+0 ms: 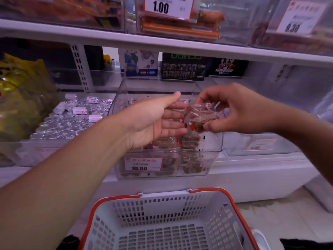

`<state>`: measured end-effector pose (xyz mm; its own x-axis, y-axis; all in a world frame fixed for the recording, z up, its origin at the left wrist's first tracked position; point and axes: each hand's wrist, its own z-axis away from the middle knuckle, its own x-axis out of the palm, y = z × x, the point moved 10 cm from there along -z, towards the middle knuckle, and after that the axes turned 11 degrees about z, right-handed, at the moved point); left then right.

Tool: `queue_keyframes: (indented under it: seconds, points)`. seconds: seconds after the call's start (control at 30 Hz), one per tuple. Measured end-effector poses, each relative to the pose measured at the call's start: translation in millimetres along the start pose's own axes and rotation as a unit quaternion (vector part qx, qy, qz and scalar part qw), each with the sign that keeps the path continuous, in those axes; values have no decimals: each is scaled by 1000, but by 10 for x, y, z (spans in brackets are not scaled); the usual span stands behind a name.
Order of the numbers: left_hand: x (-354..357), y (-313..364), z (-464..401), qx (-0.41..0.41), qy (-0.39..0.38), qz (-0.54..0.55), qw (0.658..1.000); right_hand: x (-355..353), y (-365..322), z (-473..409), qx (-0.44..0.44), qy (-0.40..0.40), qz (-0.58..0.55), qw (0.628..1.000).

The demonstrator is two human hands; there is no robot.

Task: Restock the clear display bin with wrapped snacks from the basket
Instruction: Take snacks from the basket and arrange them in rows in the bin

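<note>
From the head camera, both hands are raised over the clear display bin (207, 159) on the lower shelf (252, 170); the right hand (239, 109) has its fingers and thumb curled round a wrapped snack (200, 118), a brown piece in clear film with red marks, held just above the bin's open top; the left hand (153, 120) is spread flat, palm turned toward the snack, fingers straight and holding nothing, its fingertips just beside the wrapper. Inside the bin more wrapped snacks are stacked against the front wall, beside a price tag (143, 164) reading 10.80. The basket (111, 206), white with an orange rim, stands below the shelf, nearest the camera; the part of its floor in view shows no snacks. To the left a neighbouring bin (36, 145) holds silver foil pieces (68, 123); an upper shelf (108, 36) carries further bins and price tags.
</note>
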<state>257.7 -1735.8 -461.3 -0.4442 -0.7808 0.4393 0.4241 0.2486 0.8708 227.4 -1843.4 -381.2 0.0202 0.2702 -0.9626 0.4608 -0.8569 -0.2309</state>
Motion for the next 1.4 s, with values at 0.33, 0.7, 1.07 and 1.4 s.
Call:
queue_keyframes:
  seconds: [0.33,0.7,1.07,1.4]
  points:
    - [-651,250,-231,155,183,-343,908,591,123,-315,-36,-153,224,962]
    - [-362,37,-351,191,106,-453,864,707,102,-331,-6,-150,284,947]
    - [-122,41,-164,215,34,-514,830,560,47,-329,14,-142,189,972]
    - [-69,-85,-194,184,-9,-648,739,692,129,-267,13,-167,273,947]
